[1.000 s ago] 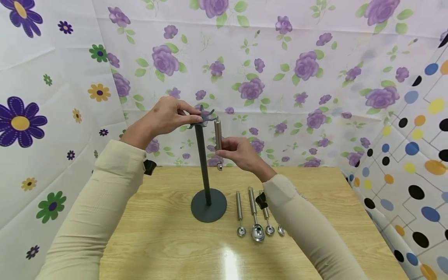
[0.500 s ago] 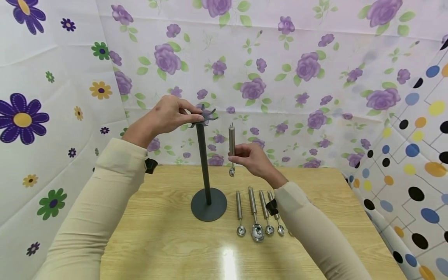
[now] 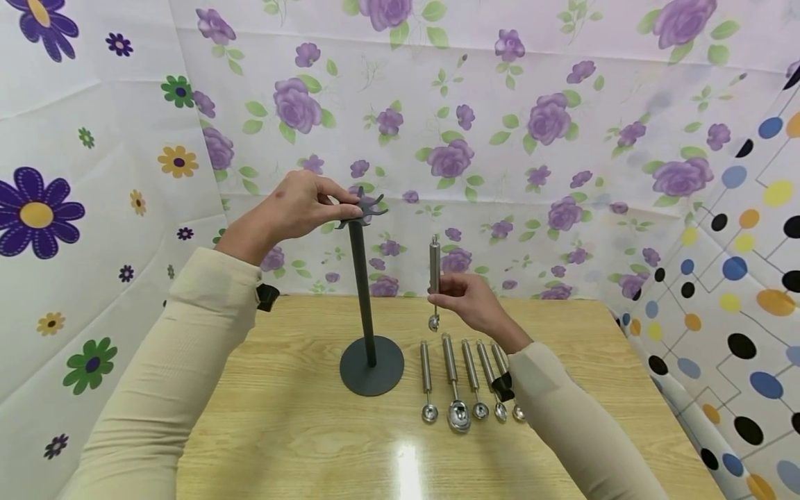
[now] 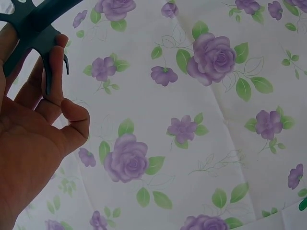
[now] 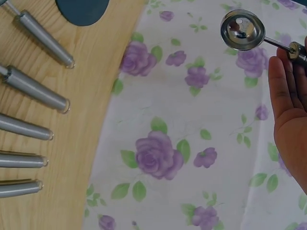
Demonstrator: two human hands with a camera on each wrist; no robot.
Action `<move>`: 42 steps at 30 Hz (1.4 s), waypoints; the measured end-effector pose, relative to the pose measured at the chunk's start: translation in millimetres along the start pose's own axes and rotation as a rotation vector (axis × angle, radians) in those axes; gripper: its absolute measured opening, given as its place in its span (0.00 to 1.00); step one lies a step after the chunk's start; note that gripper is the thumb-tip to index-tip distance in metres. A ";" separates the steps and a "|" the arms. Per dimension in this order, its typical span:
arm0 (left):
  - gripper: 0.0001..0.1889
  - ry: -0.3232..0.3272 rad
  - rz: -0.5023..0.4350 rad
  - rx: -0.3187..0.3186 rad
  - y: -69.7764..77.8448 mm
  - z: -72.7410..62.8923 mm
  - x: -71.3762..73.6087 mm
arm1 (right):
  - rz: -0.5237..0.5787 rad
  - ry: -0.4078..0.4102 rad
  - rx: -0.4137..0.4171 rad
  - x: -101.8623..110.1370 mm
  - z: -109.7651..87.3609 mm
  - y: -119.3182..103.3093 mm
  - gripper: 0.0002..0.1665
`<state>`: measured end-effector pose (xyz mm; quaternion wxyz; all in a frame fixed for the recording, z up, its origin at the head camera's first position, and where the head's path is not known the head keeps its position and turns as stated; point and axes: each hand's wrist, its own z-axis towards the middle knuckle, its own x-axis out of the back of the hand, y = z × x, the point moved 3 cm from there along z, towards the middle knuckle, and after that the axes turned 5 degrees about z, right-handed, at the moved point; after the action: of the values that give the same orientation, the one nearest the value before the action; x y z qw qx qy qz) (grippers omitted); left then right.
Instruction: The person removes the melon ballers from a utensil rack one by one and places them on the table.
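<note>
My left hand pinches the hooked top of a dark grey utensil stand, whose pole rises upright from a round base. In the left wrist view, my fingers lie among the stand's curved hooks. My right hand grips a steel melon baller by the lower part of its handle. It hangs upright to the right of the pole, apart from the stand, its ring end up and its bowl down. Seen from the right wrist, the round bowl of the melon baller has a small hole in it.
Several steel scoops and ballers lie in a row on the wooden table, right of the stand's base; one large oval scoop is among them. My right wrist strap partly covers the rightmost ones. Flowered cloth hangs behind the table.
My right hand has moved right and down with the melon baller, away from the stand's hooks, where its ring end was close to a hook tip. My left hand stays in place.
</note>
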<state>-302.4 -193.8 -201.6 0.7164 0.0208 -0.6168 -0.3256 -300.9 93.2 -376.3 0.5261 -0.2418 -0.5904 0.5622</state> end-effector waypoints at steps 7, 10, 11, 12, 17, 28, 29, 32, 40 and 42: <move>0.16 0.000 -0.001 -0.003 0.8 -1.7 0.7 | 0.010 0.028 -0.010 9.8 -13.6 15.9 0.15; 0.15 0.004 0.005 -0.007 1.0 -2.5 1.5 | -0.001 0.040 -0.028 13.7 -19.8 23.2 0.14; 0.15 0.004 0.008 -0.010 1.1 -2.7 1.7 | 0.000 0.046 -0.037 15.0 -21.9 25.7 0.14; 0.15 0.005 0.010 -0.010 1.2 -2.8 2.0 | -0.008 0.047 -0.041 16.5 -23.9 27.9 0.15; 0.15 0.006 0.004 -0.012 1.5 -2.7 2.0 | -0.028 0.064 -0.058 26.4 -33.5 41.8 0.15; 0.15 0.006 -0.004 -0.004 1.1 -2.8 1.5 | -0.052 0.099 -0.092 45.5 -50.2 64.9 0.16; 0.15 0.007 -0.004 -0.005 1.1 -2.8 1.5 | -0.053 0.101 -0.094 46.5 -51.9 66.3 0.16; 0.15 0.010 -0.002 -0.016 0.9 -2.7 1.2 | -0.049 0.115 -0.106 49.8 -57.2 70.7 0.16; 0.15 0.016 0.006 -0.035 0.1 -2.7 0.3 | -0.089 0.138 -0.143 65.0 -70.5 86.1 0.19; 0.15 0.017 0.008 -0.038 0.4 -2.5 0.4 | -0.097 0.143 -0.143 69.1 -74.2 88.9 0.18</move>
<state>-300.0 -194.6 -201.7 0.7231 0.0074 -0.6043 -0.3344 -284.6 206.5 -447.6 0.5748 -0.2893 -0.6013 0.4737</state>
